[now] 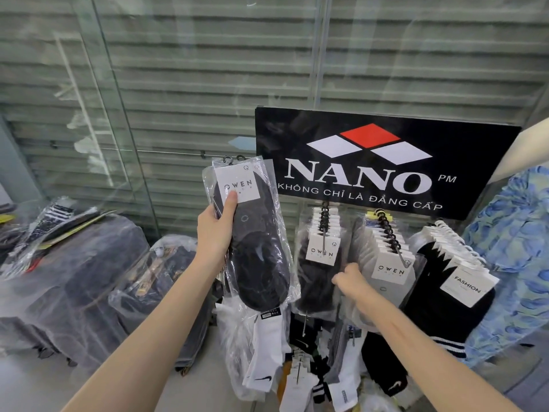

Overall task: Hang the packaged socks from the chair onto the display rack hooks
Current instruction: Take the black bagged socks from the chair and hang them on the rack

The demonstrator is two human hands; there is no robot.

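My left hand (215,233) grips a small stack of packaged black socks (258,251) in clear plastic with white OWEN cards and black hangers on top, held upright left of the display rack. My right hand (352,282) reaches between two rows of hung sock packs, its fingers closed around the edge of the grey-white packs (386,263) on the middle hook. Black OWEN packs (319,257) hang on the hook (324,233) to the left. Black FASHION socks (454,281) fill the hook at the right. The chair is not in view.
A black NANO sign (383,162) tops the rack. Lower hooks carry white and black sport socks (267,358). Plastic-wrapped bundles of dark clothing (89,278) lie at the left. A glass panel and shutter stand behind. Blue floral fabric (517,248) hangs at the right.
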